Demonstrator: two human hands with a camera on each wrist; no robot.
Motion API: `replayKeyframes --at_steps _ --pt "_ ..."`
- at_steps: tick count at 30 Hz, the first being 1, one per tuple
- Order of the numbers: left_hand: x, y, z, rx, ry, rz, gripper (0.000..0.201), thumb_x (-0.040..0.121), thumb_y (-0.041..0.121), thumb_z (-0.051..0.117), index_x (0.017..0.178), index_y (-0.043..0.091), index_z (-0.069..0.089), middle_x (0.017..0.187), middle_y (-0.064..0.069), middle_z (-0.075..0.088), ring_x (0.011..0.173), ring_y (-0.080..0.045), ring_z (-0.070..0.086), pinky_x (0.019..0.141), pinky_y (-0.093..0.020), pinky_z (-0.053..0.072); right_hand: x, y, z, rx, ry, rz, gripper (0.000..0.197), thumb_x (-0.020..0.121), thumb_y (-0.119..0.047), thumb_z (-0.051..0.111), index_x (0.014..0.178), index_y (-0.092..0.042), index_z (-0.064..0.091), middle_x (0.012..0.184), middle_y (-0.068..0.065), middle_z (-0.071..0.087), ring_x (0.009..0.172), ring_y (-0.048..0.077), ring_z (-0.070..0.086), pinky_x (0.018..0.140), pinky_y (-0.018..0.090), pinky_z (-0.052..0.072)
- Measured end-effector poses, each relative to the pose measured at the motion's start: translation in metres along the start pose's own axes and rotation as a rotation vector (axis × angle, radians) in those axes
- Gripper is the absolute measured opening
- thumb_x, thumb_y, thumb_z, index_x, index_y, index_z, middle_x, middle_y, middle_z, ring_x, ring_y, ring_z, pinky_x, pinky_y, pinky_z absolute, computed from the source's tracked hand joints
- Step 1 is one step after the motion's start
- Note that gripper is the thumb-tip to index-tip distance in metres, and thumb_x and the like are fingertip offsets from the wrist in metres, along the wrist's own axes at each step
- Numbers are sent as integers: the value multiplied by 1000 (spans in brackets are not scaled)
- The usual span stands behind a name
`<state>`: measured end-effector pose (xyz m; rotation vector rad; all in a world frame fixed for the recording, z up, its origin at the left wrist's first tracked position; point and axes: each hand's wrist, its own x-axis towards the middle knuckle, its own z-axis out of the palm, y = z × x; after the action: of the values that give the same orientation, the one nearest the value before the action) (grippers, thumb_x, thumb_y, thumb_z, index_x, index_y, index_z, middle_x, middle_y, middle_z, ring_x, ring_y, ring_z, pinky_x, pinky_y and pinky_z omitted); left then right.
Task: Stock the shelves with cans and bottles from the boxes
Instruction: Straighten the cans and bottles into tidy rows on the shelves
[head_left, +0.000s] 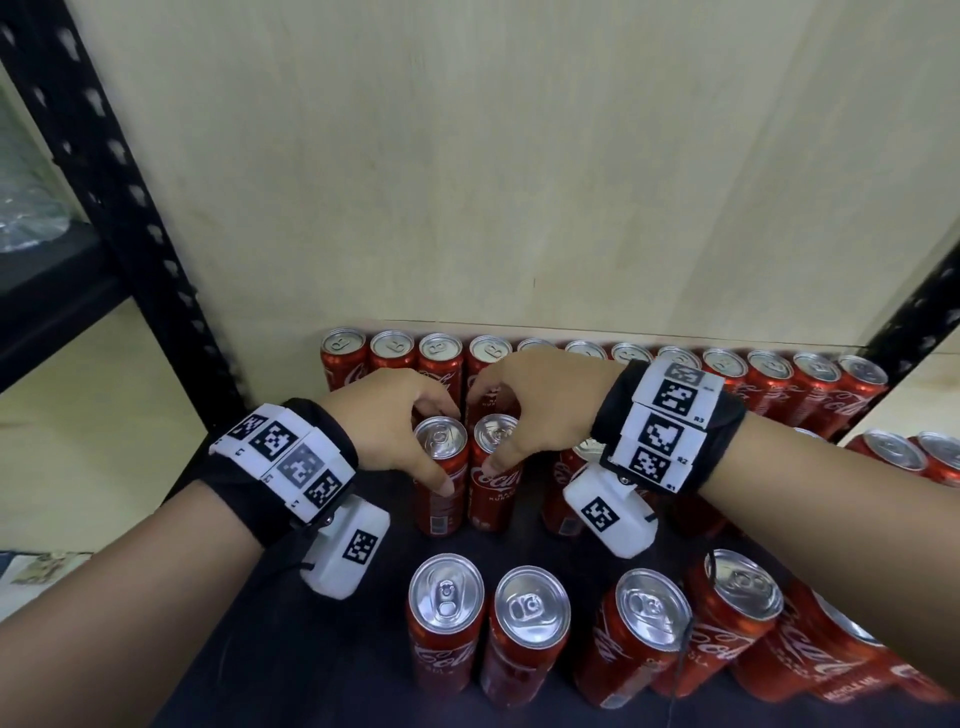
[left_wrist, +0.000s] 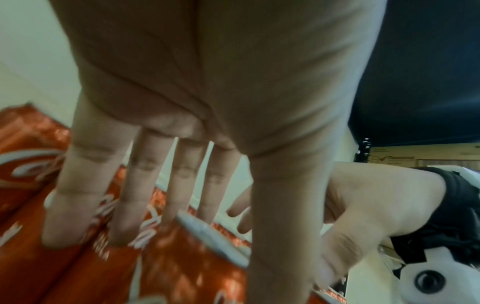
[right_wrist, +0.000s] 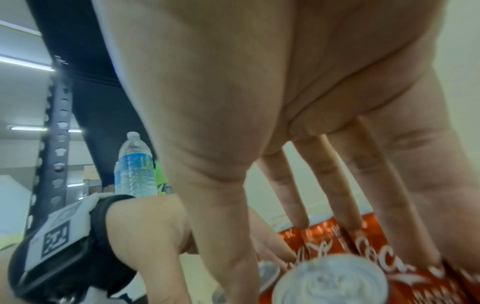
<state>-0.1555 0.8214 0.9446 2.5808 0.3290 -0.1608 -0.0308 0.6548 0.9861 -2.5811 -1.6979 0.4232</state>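
Observation:
Two red cola cans stand side by side in the second row on the dark shelf (head_left: 311, 675). My left hand (head_left: 436, 441) comes down over the left can (head_left: 439, 499), thumb on its front and fingers behind it. My right hand (head_left: 488, 431) holds the right can (head_left: 493, 493) in the same way. In the left wrist view the left hand (left_wrist: 207, 205) spans that can (left_wrist: 187, 267), fingers nearly straight. The right wrist view shows the right hand (right_wrist: 298, 236) over its can's silver top (right_wrist: 330, 283).
A full row of red cans (head_left: 727, 374) lines the pale back wall. Several more cans (head_left: 447, 623) stand near the shelf's front edge. Black perforated posts (head_left: 119, 182) frame the bay left and right. A water bottle (right_wrist: 135, 164) stands in the neighbouring bay.

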Motion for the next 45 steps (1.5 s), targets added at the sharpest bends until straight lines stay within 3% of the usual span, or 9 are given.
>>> replayKeyframes --at_steps 2,4,6,9,12,17,28,35,45 --pt "-10 2 -5 62 70 15 87 53 48 95 131 36 57 120 21 61 104 -3 60 91 -30 54 -12 -3 -8 1 112 -15 69 74 -56 81 132 -30 56 118 -11 61 102 12 60 82 29 47" --pt "-26 10 -10 72 186 100 68 60 48 92 121 36 64 111 22 64 97 0 62 83 -30 56 -26 -9 -15 60 149 -53 50 77 -54 79 118 -31 62 104 -14 64 85 4 62 73 27 47" --pt "-44 18 -12 -50 205 206 43 65 47 90 103 35 73 95 20 69 89 0 66 76 -31 59 -41 -17 -20 119 77 -99 37 77 -55 79 106 -34 68 93 -15 68 76 -1 63 68 20 49" --pt "-68 27 -10 -131 -37 285 55 60 63 86 107 38 74 103 22 69 99 3 66 80 -27 59 -62 -31 -17 154 -101 -162 41 74 -59 81 104 -33 73 82 -26 70 72 -12 63 62 6 44" --pt "-80 28 1 -63 -211 285 73 51 65 90 116 39 70 108 26 68 101 6 65 86 -24 57 -74 -39 -1 124 -216 -177 58 67 -65 84 112 -30 72 70 -41 61 70 -18 60 61 2 43" --pt "-87 26 21 -62 -299 268 57 55 45 97 105 33 73 92 20 74 81 2 71 75 -31 61 -80 -48 18 77 -305 -223 64 58 -65 88 111 -32 73 92 -23 70 85 -8 63 83 22 57" --pt "-90 19 21 -108 -346 279 46 66 33 94 107 26 74 87 11 78 75 -8 75 72 -38 63 -78 -53 27 -17 -246 -246 44 71 -60 81 100 -27 77 82 -11 74 72 4 67 69 34 61" --pt "-93 16 18 -142 -363 251 50 65 29 95 109 23 73 88 14 77 75 -3 74 71 -27 62 -75 -59 28 -14 -247 -278 36 74 -55 81 94 -26 78 79 -9 74 70 6 66 66 35 60" --pt "-91 16 10 -143 -390 218 60 60 38 97 113 30 70 98 20 75 88 1 72 80 -29 62 -72 -59 15 54 -304 -180 57 70 -58 85 117 -28 72 97 -16 74 84 -3 67 79 23 59"
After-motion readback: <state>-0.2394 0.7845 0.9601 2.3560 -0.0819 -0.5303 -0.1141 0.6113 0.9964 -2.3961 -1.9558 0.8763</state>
